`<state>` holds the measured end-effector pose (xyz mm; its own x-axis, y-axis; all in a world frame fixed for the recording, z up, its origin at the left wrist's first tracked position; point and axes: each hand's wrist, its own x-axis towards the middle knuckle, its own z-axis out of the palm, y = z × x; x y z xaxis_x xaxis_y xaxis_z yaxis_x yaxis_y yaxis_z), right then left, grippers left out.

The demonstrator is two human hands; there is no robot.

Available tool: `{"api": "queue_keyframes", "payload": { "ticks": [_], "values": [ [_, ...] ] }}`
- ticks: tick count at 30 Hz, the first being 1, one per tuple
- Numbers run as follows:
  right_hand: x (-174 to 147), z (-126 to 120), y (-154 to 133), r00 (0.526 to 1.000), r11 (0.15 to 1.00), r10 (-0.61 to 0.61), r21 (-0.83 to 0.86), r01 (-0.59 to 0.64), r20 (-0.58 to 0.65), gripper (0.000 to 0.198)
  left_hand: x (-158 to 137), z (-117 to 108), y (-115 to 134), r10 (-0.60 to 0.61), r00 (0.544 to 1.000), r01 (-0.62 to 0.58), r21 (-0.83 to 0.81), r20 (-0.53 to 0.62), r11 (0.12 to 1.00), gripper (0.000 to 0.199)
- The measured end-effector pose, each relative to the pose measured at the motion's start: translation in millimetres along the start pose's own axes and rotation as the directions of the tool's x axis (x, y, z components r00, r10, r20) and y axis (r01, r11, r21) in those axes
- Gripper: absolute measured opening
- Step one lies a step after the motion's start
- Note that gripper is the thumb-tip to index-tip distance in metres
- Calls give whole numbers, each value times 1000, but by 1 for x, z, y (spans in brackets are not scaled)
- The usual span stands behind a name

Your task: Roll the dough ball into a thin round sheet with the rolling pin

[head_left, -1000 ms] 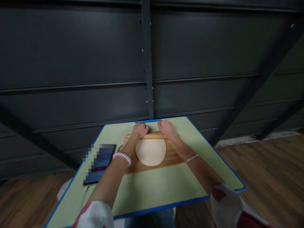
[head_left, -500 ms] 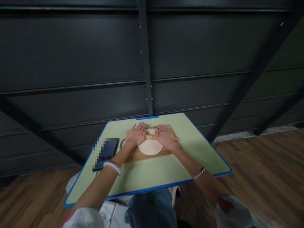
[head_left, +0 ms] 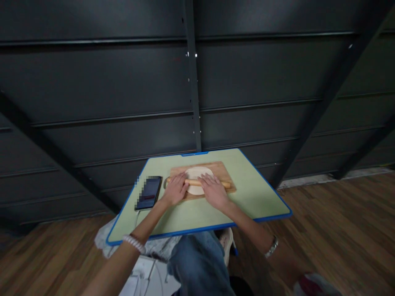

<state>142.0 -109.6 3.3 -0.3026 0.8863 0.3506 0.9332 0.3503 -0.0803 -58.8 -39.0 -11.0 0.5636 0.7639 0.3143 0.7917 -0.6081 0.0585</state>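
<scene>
Beyond the far rim, at twelve o'clock from the board, we list one dark wall [head_left: 123, 88], panelled, with slanting struts. Floor [head_left: 327, 222]: brown, wood-patterned; we see it at four and eight. Table [head_left: 247, 201]: pale green top, blue rim, bearing the board. Knee [head_left: 197, 259]: blue denim, at six, below the near rim. Board [head_left: 227, 174]: wooden, flat on the table, dark loop at its nine. Right hand [head_left: 215, 192]: at four, palm down on the pin, fingers stretched forward over it. Left hand [head_left: 175, 190]: at eight, laid likewise, fingers straight and slightly parted. Phone [head_left: 151, 192]: at nine, screen up, part of it pixelated. Dough [head_left: 195, 172]: pale round sheet, flat mid-board, partly covered by our hands. Pin [head_left: 192, 182]: wooden, lying across the dough from nine to three. Bracelets: white [head_left: 134, 243] on our left wrist, silver [head_left: 271, 247] on our right.
</scene>
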Motion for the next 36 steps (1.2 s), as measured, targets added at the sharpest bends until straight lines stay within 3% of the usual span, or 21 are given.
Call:
{"api": "queue_keyframes", "payload": {
  "ticks": [8, 12, 20, 24, 31, 36],
  "values": [
    [-18, 0, -1, 999, 991, -48, 127, 45, 18, 45, -44, -11, 26, -25, 1000, 25, 69, -5, 997, 67],
    [-12, 4, 6, 997, 988, -38, 152, 28, 63, 46, -44, -11, 39, -53, 998, 55, 120, -26, 991, 70],
    [33, 13, 15, 999, 999, 32, -3, -32, -8, 46, 8, -7, 40, -206, 979, 203, 150, 3, 968, 54],
    [61, 13, 24, 999, 998, 29, -52, -26, 44, 44, 31, -7, 38, -261, 965, 259, 160, -3, 953, 47],
    [106, 12, 32, 976, 990, 130, -84, -117, 173, 48, 68, -1, 17, -172, 985, 170, 97, 9, 981, 48],
    [130, 14, 39, 945, 983, 184, -75, -169, 270, 53, 94, 7, 4, -113, 987, 100, 115, 111, 988, 49]
  ]
}}
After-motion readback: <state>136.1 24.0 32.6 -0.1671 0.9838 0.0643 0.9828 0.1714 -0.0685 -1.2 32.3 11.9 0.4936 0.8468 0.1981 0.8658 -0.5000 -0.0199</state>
